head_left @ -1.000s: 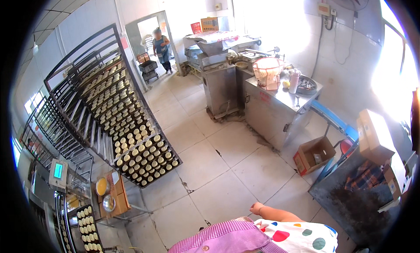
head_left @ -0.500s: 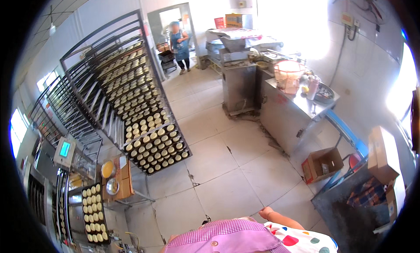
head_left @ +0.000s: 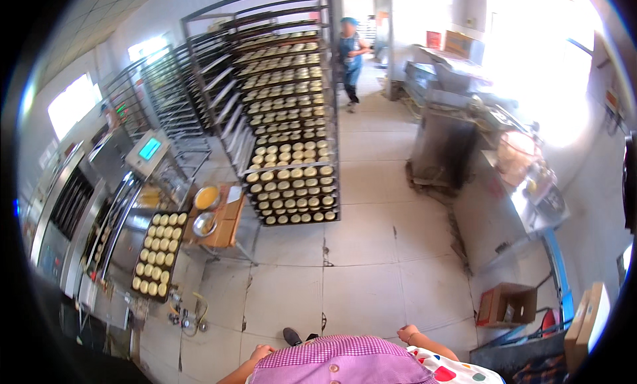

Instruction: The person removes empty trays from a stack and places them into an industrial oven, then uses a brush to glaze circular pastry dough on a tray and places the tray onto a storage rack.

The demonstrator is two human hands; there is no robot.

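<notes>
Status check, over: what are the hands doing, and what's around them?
Left hand and right hand beside the gingham apron, nothing visible in either. Dough rounds on black tray off to left. Tall tray rack ahead, co-worker farther back.

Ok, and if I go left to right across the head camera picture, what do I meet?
Tray of buns, white paper, left hand, shoe, person in blue, right hand, open box.
</notes>
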